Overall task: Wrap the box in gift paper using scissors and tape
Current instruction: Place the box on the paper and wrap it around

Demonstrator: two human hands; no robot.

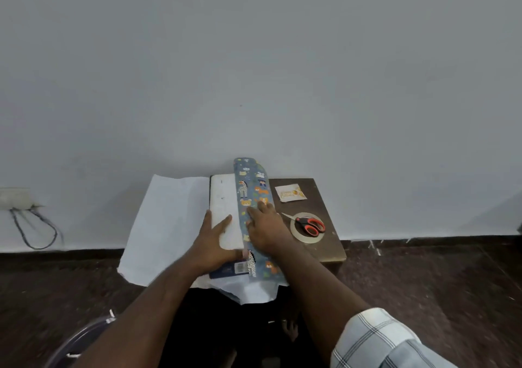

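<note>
A flat white box (224, 195) lies on a small dark wooden table (330, 243). Gift paper lies under it, its white back (166, 220) spread out to the left. A blue flap of the gift paper with animal prints (251, 186) is folded over the box's right side. My left hand (211, 237) rests flat on the box top, fingers spread. My right hand (264, 226) presses flat on the blue flap. Red-handled scissors (309, 224) lie across a roll of clear tape (303, 233) on the table to the right of my right hand.
A small cream packet (290, 193) lies at the table's back right. The table stands against a pale wall above a dark floor. A wall socket with a looping cable (34, 226) is at far left. My knees sit below the table's front edge.
</note>
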